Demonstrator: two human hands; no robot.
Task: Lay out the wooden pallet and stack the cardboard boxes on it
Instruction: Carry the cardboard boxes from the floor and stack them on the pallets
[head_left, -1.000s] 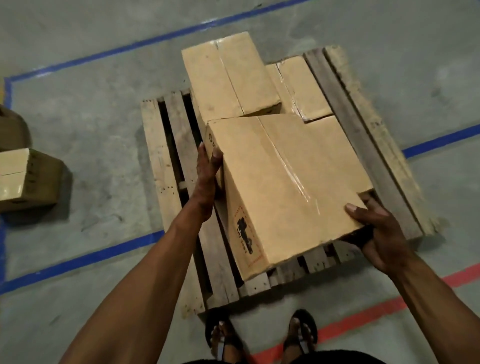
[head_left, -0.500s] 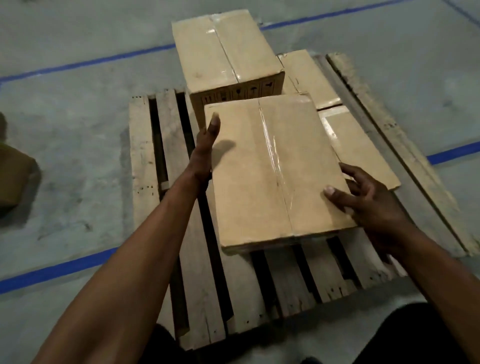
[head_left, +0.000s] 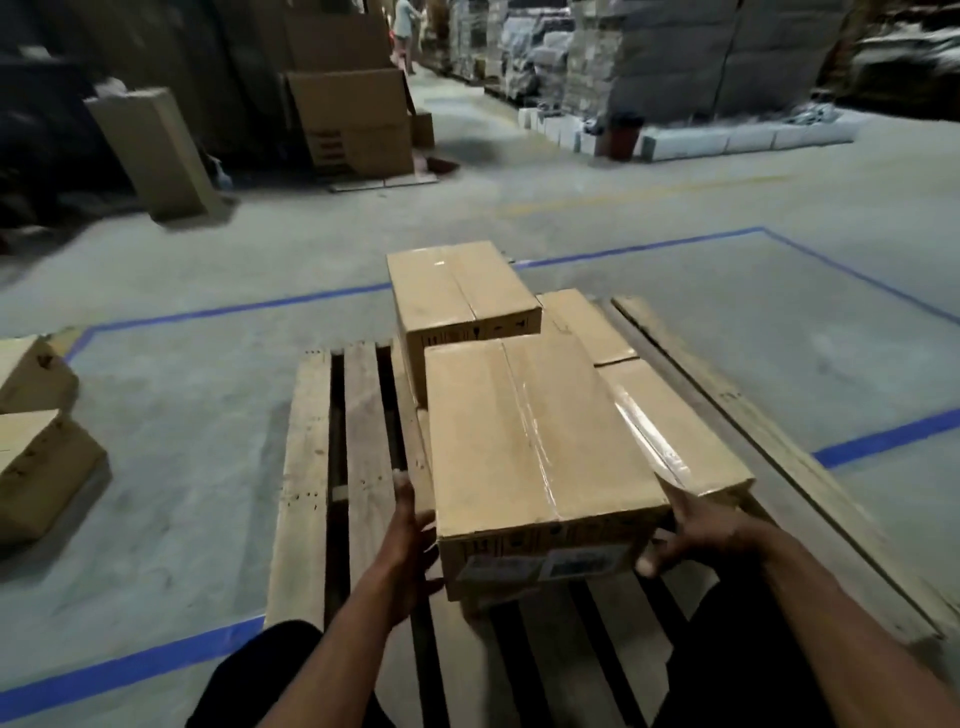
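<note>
Near box on pallet: left hand flat against side, right hand spread at corner; label blurred.

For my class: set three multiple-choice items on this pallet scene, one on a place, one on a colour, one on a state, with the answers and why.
1. Where do the two spare boxes lie?
A. on the floor, left of the pallet
B. on the pallet
C. on a shelf

2. What colour is the tape line behind the pallet?
A. yellow
B. blue
C. green

3. How does the nearest box sit?
A. open-topped
B. crushed flat
C. taped shut, on the stack

Answers: 1 A, they rest on concrete at the left edge. 2 B, the stripe is blue. 3 C, clear tape runs along its closed top; the left hand and right hand flank it.
</note>
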